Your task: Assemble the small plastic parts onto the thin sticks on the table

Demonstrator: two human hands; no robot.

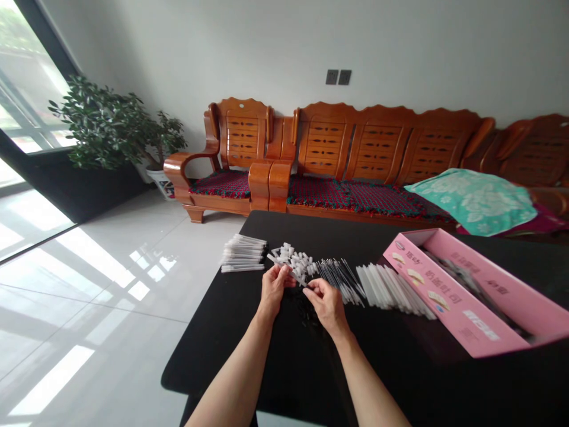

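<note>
Between my two hands is a whitish pen (pixel 281 263), held at a slant above the black table (pixel 222 332). My left hand (pixel 273 289) is closed around its middle, thumb on top. My right hand (pixel 328 303) pinches at the pen's near right end; whether a small part is between those fingertips is too small to tell. Just behind the hands lies a heap of white pen caps (pixel 299 258). Under them, small black pieces (pixel 306 309) are scattered, hard to make out against the dark tabletop.
Capped pens (pixel 243 252) are stacked at the table's left edge. Dark ink refills (pixel 340 280) and translucent pen barrels (pixel 393 289) lie in rows to the right. Beyond them stands a pink box (pixel 448 302) with grey contents. A wooden sofa (pixel 329 142) lines the wall.
</note>
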